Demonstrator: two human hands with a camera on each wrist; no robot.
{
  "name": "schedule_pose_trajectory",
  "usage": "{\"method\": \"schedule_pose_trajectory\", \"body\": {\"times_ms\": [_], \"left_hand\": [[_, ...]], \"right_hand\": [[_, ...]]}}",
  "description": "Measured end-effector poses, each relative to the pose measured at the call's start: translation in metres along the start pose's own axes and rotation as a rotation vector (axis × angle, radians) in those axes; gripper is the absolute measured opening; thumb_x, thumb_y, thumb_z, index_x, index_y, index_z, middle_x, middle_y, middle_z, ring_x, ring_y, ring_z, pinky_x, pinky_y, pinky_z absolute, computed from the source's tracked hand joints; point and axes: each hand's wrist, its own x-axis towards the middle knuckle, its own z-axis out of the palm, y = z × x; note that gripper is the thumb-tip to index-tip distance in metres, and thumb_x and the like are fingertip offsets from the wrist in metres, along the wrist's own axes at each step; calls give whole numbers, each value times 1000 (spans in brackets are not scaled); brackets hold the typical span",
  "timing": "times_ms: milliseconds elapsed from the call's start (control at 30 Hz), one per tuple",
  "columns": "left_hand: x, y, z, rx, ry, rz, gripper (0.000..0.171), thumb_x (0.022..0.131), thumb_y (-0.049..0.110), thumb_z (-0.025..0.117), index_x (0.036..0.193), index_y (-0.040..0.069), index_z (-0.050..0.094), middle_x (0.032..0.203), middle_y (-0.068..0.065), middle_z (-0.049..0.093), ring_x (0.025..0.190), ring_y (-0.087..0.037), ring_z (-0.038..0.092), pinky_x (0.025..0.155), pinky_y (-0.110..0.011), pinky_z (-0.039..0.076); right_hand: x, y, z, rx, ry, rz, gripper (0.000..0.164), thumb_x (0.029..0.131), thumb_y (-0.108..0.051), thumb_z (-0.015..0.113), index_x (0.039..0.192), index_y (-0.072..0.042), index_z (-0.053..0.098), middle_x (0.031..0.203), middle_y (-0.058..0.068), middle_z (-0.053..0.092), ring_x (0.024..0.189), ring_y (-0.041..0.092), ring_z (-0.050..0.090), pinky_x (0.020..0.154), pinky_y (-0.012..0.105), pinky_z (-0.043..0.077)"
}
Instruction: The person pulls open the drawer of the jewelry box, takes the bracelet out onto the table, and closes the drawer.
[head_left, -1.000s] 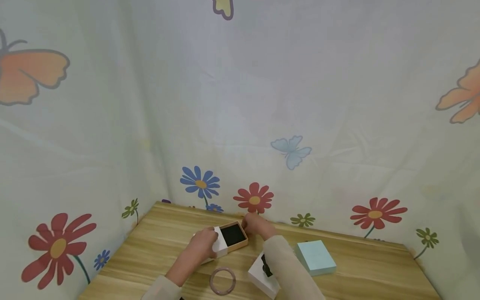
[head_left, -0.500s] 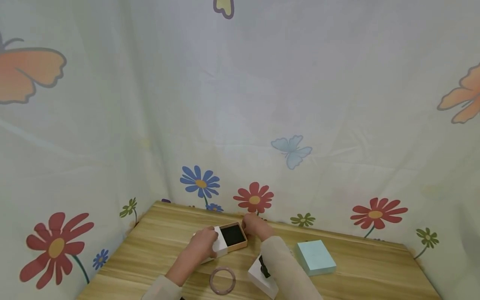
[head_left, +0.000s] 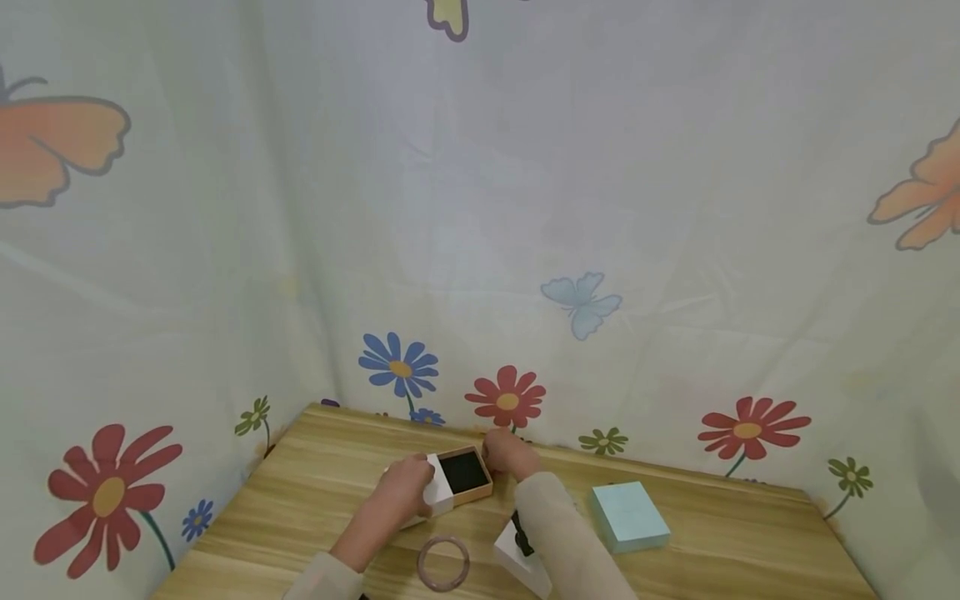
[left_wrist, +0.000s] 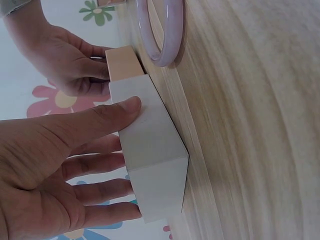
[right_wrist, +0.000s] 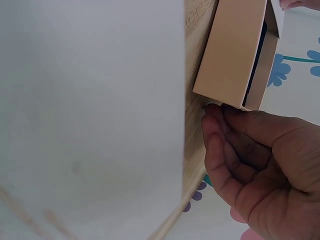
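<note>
My left hand (head_left: pixel 408 485) grips the white sleeve (head_left: pixel 442 490) of a small drawer-style gift box, thumb on one side and fingers across the other. Out of the sleeve's right end sticks a tan drawer (head_left: pixel 476 495), partly pulled out, with a black padded insert (head_left: pixel 463 472) inside. At the drawer's far end is my right hand (head_left: pixel 512 454). In the right wrist view its thumb and curled fingertips (right_wrist: pixel 214 111) pinch together against that end; whatever lies between them is hidden. Near the box, a pale pink bangle (left_wrist: pixel 174 35) lies flat on the table.
A white box (head_left: pixel 517 568) with a black bow (head_left: pixel 522 538) sits partly under my right forearm. Farther right stands a light blue box (head_left: pixel 630 512). The wooden table (head_left: pixel 337 454) ends at a flowered cloth backdrop (head_left: pixel 450 250) behind and at both sides.
My right forearm has shifted slightly left, away from the light blue box. Both hands stay at the gift box, and the drawer shows no clear movement.
</note>
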Motion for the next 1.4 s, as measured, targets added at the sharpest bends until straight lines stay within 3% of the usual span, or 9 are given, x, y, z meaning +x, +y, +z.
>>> {"method": "schedule_pose_trajectory", "body": {"times_ms": [233, 533, 733, 933, 1400], "left_hand": [[-1, -1, -2, 11, 1, -5, 38, 56, 9, 98, 80, 1, 69, 81, -4, 56, 69, -20, 55, 62, -39, 51], [-2, -1, -2, 3, 22, 25, 37, 54, 7, 96, 76, 2, 67, 79, -3, 54, 67, -18, 53, 58, -36, 49], [-2, -1, -2, -9, 31, 27, 38, 53, 7, 97, 76, 2, 66, 80, -5, 55, 69, -23, 57, 59, -41, 52], [-3, 0, 0, -9, 28, 31, 38, 55, 8, 97, 77, 0, 68, 80, -5, 56, 70, -24, 59, 60, -42, 53], [-3, 1, -3, -7, 24, 29, 37, 57, 9, 97, 78, 1, 69, 81, -5, 56, 70, -24, 59, 61, -41, 53]], "right_hand": [[4, 0, 3, -40, 8, -18, 53, 88, 7, 62, 50, -15, 32, 48, -8, 21, 45, 8, 23, 46, 23, 22], [22, -15, 17, -78, -18, -75, 47, 81, 1, 69, 50, -16, 38, 48, -9, 28, 49, 9, 30, 49, 22, 24], [24, -37, 24, 57, -99, -88, 36, 85, 2, 70, 55, -11, 54, 49, -9, 40, 46, 5, 35, 47, 18, 29], [17, -52, 23, 146, -126, -23, 33, 83, 9, 69, 56, -4, 55, 49, -4, 45, 45, 7, 38, 45, 19, 32], [22, -40, 29, 257, -134, -2, 22, 86, 6, 68, 65, 3, 64, 60, 8, 62, 50, 12, 50, 46, 19, 38]]}}
